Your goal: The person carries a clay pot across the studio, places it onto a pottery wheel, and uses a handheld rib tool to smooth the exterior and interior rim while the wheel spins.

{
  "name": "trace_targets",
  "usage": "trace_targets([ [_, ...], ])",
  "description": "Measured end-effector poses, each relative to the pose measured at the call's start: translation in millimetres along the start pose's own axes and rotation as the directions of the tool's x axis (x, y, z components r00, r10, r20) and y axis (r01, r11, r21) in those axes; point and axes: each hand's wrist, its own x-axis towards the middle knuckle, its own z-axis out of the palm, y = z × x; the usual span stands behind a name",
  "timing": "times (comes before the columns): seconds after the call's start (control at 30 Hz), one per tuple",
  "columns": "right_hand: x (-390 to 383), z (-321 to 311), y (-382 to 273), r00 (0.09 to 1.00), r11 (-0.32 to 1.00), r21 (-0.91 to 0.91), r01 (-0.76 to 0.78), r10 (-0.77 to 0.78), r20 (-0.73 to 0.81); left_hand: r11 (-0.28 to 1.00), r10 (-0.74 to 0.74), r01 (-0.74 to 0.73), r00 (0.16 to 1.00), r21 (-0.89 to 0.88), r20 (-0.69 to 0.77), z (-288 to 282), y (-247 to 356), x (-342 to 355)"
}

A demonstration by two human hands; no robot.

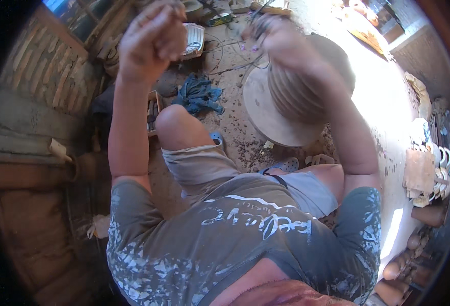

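My left hand (153, 38) is raised at the upper left, its fingers curled closed. What they hold, if anything, is hidden. Over at the upper right, my right hand (283, 43) is smeared by motion, so its fingers cannot be read. Thin dark strands and small pink bits show beside its fingertips. Beneath my right forearm stands a large grey-brown clay form (299, 94) with ridged sides. It rests on a pale round disc (261, 109), partly covered by the arm.
A crumpled blue cloth (198, 95) lies on the floor by my knee, near a small crate (154, 109). Clay crumbs (248, 145) are scattered below the disc. Several clay pots (390, 291) line the right side. Sunlight falls across the floor (378, 97); a slatted wall (41, 66) stands left.
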Motion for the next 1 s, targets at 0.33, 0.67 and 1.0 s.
trace_targets([
  [0.33, -4.5, 133.1, -43.8, 0.955, 0.967, 0.148, 0.209, -0.235, 0.181, 0.911, -0.395, 0.381, 0.917, -0.157, -0.064, -47.0, -85.3, -17.2],
  [0.67, -43.0, 94.5, 23.1, 0.939, 0.954, 0.247, -0.173, 0.084, 0.334, 0.424, -0.697, 0.611, 0.692, 0.668, -0.19, -61.7, -95.3, -33.6],
  [1.0, -201.5, 63.4, 40.4, 0.765, 0.716, 0.272, -0.642, 0.621, 0.171, -0.455, -0.243, 0.502, 0.725, 0.736, -0.645, -216.8, -41.5, 111.4],
])
